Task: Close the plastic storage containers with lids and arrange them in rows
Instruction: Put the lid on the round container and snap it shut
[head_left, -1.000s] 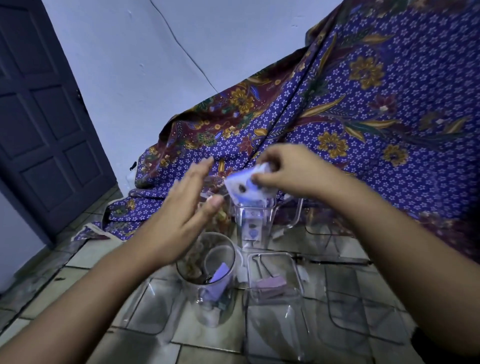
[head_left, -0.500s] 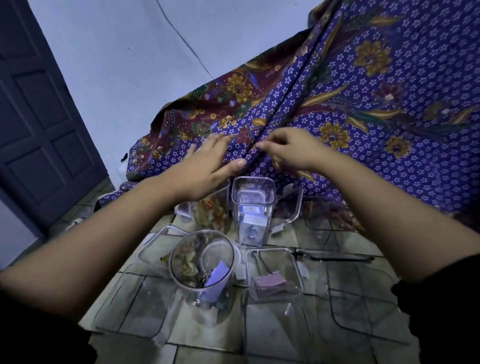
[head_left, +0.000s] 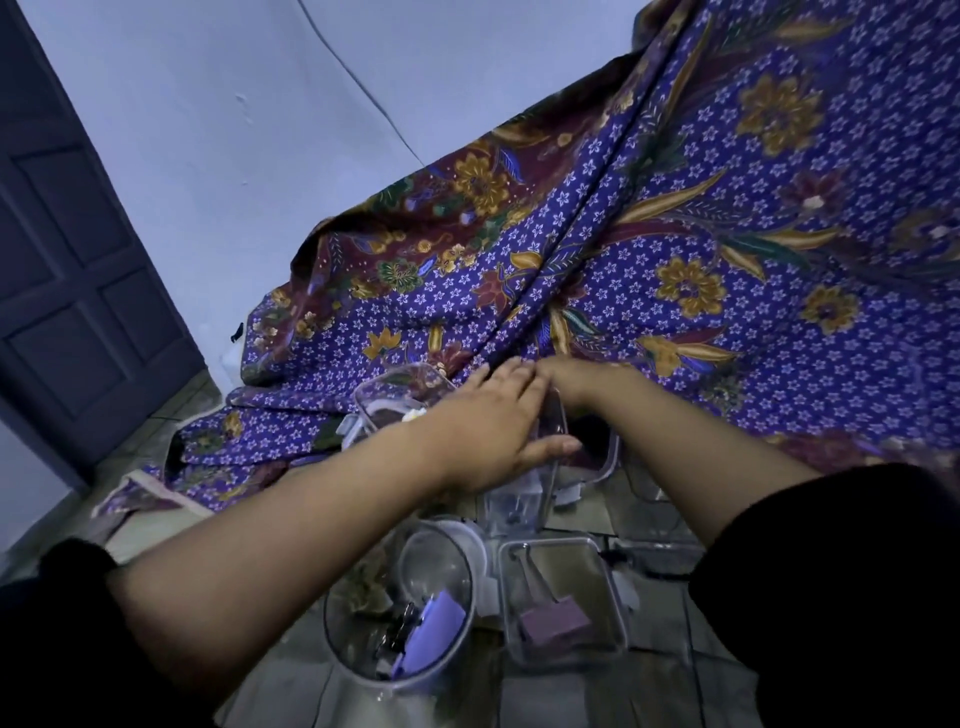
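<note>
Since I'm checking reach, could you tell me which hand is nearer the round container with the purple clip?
Left. The left hand hovers just beyond the round container; the right hand reaches further back.

I have a single head-worn view, looking forward and down from close above the tiled floor. The round clear container sits just below the lens, low in frame. Beyond it the patterned cloth fills the upper right; the dark door, I think, stands far left.

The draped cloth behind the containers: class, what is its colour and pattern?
Blue-purple draped cloth with small white flowers, gold blooms and maroon patches; head view.
</note>
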